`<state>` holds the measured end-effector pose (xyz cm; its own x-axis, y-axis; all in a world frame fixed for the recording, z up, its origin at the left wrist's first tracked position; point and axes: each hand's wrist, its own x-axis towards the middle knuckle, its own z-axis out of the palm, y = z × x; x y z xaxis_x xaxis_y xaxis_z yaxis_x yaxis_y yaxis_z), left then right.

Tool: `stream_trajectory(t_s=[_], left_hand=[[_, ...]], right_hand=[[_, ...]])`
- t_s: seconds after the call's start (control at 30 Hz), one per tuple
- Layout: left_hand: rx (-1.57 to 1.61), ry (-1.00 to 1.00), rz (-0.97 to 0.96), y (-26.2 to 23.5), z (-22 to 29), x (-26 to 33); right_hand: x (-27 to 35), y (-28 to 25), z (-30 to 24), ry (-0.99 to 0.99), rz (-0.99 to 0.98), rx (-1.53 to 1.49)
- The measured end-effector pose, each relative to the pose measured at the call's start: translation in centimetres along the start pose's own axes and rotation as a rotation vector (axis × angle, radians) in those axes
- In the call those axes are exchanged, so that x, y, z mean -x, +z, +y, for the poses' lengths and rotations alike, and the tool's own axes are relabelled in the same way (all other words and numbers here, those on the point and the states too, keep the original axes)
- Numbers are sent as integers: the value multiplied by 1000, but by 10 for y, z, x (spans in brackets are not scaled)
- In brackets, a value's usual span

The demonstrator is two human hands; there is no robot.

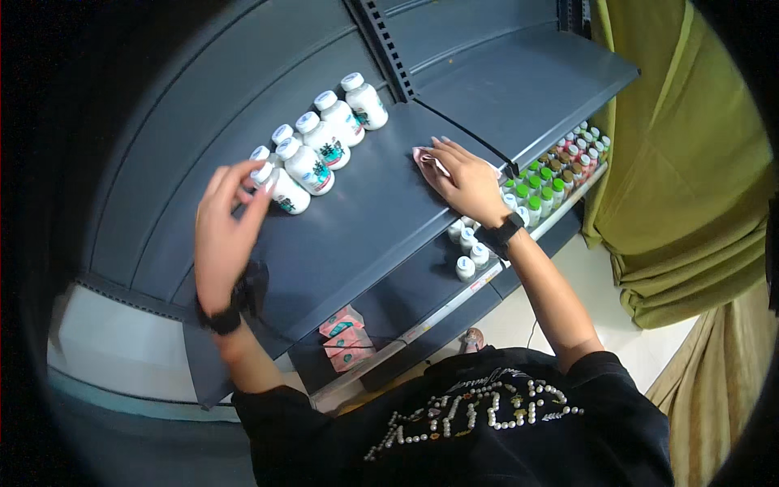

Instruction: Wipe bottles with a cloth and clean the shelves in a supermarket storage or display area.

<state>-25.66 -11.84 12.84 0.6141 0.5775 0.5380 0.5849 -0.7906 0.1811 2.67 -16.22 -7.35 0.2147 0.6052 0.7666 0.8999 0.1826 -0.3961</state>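
Several white bottles point(307, 170) with white caps and green-and-white labels stand in two rows at the back left of the grey shelf point(357, 211). My left hand point(225, 223) is at the near-left end of the rows. Its thumb and fingers curve round the cap of the end bottle point(290, 195), partly hiding it. Farther right, my right hand point(466, 180) presses a pale pink cloth point(425, 165) against the shelf top near its front edge. Most of the cloth lies hidden under the palm.
Another shelf point(519, 77) adjoins on the right, past a slotted upright point(385, 49). Below sit rows of small bottles with green caps point(535, 203), a few white bottles point(466, 268) and pink packs point(349, 341). A green curtain point(649, 162) hangs at the right.
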Motion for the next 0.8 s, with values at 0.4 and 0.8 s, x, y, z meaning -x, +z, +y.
stream_trajectory(t_s=[0.4, 0.8], left_hand=[[-148, -212, -133, 72, -111, -63], [-148, -145, -87, 85, -111, -61]], right_hand=[[4, -5, -16, -29, -9, 0], [7, 3, -29, 8, -16, -20]])
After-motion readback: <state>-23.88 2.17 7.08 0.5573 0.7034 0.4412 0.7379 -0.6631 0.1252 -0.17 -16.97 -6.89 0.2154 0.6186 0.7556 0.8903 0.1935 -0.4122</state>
